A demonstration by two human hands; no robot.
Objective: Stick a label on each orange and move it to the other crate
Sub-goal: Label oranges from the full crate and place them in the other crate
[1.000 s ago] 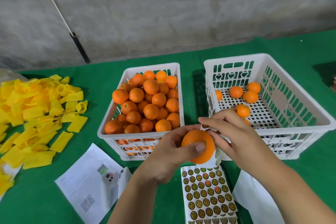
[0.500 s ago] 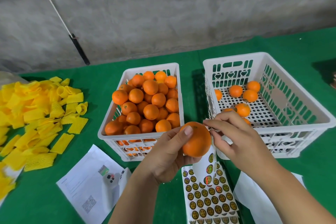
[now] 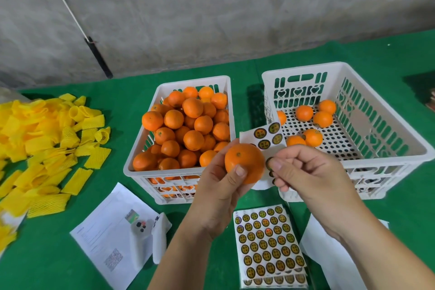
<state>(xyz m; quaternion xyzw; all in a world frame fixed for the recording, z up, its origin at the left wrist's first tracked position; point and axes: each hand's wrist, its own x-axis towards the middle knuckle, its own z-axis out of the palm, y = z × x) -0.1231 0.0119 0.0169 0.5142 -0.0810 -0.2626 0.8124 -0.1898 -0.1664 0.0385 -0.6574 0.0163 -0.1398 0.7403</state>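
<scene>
Orange (image 3: 244, 163) held up above the tabletop (image 3: 58, 261), cupped in the left hand (image 3: 217, 195), thumb pressed on its near face, fingers curled behind. Round, firm, fairly light by the look; dimpled rind likely gives decent grip, yet rolls readily if pinched at too few points. Best taken as now: wrapped from behind and below, leaving the front face bare for labelling.

Right hand (image 3: 306, 172) just beside the fruit, on its right, fingers curled, thumb and forefinger pinching a round label (image 3: 269, 162) at the orange's edge. Thin, limp, sticky on one side, so apt to fold onto itself or cling to skin; better held by its rim only and pressed flat from the middle outward. Whether already touching the rind: cannot tell.

Small strip of sticker backing (image 3: 263, 136) standing up just behind the orange, apparently gripped by the left hand along with it; exact hold hidden.

Beyond the left hand, full crate (image 3: 179, 167) heaped with oranges. Beyond the right hand, receiving crate (image 3: 388, 148) with only a few fruits on its perforated floor. Below both hands, full label sheet (image 3: 268, 247) lying flat.
</scene>
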